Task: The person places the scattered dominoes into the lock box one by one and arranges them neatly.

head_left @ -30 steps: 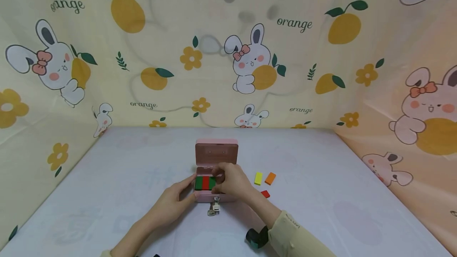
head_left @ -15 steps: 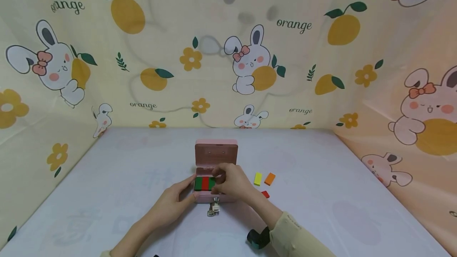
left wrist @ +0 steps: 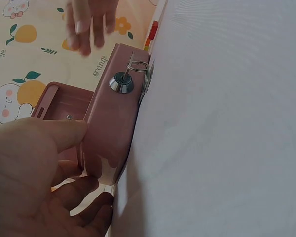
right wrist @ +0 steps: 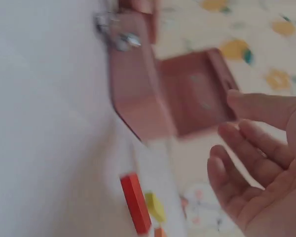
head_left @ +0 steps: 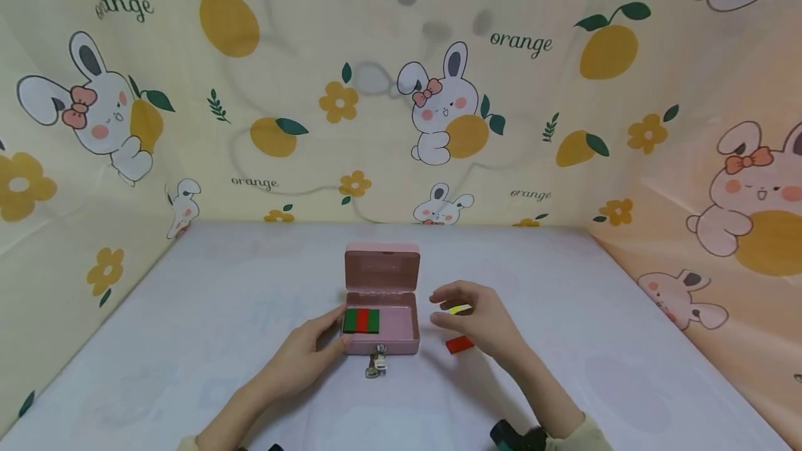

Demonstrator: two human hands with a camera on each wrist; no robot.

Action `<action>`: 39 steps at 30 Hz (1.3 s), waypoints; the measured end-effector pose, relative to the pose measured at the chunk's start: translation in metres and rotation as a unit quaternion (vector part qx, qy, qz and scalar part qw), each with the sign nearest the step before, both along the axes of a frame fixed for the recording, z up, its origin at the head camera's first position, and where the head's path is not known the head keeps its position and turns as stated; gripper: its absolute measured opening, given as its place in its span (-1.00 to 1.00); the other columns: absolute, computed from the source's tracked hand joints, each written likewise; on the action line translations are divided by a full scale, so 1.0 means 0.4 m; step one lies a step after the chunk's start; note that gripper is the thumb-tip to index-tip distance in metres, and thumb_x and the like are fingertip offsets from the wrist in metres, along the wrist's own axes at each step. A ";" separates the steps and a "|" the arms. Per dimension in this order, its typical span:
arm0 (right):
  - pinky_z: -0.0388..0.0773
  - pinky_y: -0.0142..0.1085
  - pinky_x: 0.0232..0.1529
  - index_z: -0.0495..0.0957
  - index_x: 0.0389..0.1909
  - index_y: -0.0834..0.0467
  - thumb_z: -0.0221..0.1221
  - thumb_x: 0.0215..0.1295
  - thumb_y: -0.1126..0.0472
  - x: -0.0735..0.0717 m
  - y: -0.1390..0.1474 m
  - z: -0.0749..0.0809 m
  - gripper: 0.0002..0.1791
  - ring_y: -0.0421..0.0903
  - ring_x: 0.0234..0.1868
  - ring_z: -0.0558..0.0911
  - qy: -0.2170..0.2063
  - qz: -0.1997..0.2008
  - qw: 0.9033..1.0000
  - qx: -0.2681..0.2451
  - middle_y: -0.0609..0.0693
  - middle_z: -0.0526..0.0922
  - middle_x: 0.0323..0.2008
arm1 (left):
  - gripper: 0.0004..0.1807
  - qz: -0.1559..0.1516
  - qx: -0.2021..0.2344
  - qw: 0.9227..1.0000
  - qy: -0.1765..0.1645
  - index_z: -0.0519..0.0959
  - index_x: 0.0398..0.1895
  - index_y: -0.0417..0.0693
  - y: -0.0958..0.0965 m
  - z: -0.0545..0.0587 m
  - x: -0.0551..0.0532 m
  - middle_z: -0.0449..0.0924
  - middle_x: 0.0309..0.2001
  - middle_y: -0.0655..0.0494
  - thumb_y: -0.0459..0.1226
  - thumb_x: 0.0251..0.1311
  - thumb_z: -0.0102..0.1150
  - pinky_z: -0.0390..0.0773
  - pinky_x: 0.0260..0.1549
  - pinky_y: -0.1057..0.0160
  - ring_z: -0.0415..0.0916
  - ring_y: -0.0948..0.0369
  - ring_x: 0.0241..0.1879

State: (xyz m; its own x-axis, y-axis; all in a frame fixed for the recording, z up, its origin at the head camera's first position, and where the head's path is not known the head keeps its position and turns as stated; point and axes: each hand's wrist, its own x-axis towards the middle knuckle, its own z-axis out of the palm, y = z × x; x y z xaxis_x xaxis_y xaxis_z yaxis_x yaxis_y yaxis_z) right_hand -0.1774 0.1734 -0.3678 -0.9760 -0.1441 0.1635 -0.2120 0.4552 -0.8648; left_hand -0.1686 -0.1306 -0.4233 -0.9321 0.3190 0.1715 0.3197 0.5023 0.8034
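A pink metal cash box (head_left: 397,347) stands on the table with its lid (head_left: 382,270) raised. Inside, at its left end, a red block (head_left: 362,321) lies between two green blocks (head_left: 349,321). A key ring (left wrist: 138,66) hangs from the key in the front lock (left wrist: 121,83). My left hand (head_left: 301,360) holds the box's left end, thumb near the front corner and fingers along the side. To the right of the box, my right hand (head_left: 489,319) hovers above loose blocks, fingers relaxed and holding nothing. Beneath it are a red block (right wrist: 135,203), a yellow block (right wrist: 155,206) and an orange block (right wrist: 160,232).
The white tabletop (head_left: 219,284) meets a patterned curtain (head_left: 301,159) at the back and on both sides. A black wrist device (head_left: 516,436) sits on my right forearm near the front edge.
My right hand has left the box and moved right, over the loose blocks. The green and red blocks remain inside. My left hand stays at the box's left end.
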 end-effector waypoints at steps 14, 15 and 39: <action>0.48 -0.18 -0.05 0.64 -0.02 0.16 0.41 0.16 0.24 -0.002 0.154 -0.036 -0.65 -0.03 -0.04 0.59 -0.027 -0.101 0.995 0.004 0.05 0.70 -0.09 | -0.28 -0.002 0.000 1.000 -0.003 0.26 0.47 -0.11 -0.005 0.003 -0.002 0.29 0.40 0.00 -0.02 0.35 0.19 0.11 0.35 -0.12 0.13 -0.03 0.41; 0.48 -0.19 -0.04 0.63 0.00 0.18 0.40 0.17 0.24 -0.005 0.158 -0.040 -0.63 -0.03 -0.03 0.58 -0.029 -0.107 0.994 0.007 0.06 0.69 -0.06 | -0.28 -0.002 0.001 1.000 -0.004 0.26 0.47 -0.11 -0.005 0.004 -0.002 0.29 0.40 0.00 -0.02 0.34 0.19 0.11 0.35 -0.11 0.13 -0.03 0.41; 0.63 -0.21 -0.13 0.51 0.15 0.27 0.40 0.17 0.25 -0.045 0.166 -0.081 -0.48 0.01 -0.09 0.62 -0.102 -0.136 0.985 -0.030 0.18 0.55 0.13 | -0.28 -0.003 -0.003 1.000 -0.002 0.26 0.47 -0.14 -0.004 0.005 -0.001 0.28 0.40 -0.02 -0.03 0.34 0.20 0.11 0.35 -0.10 0.14 -0.03 0.41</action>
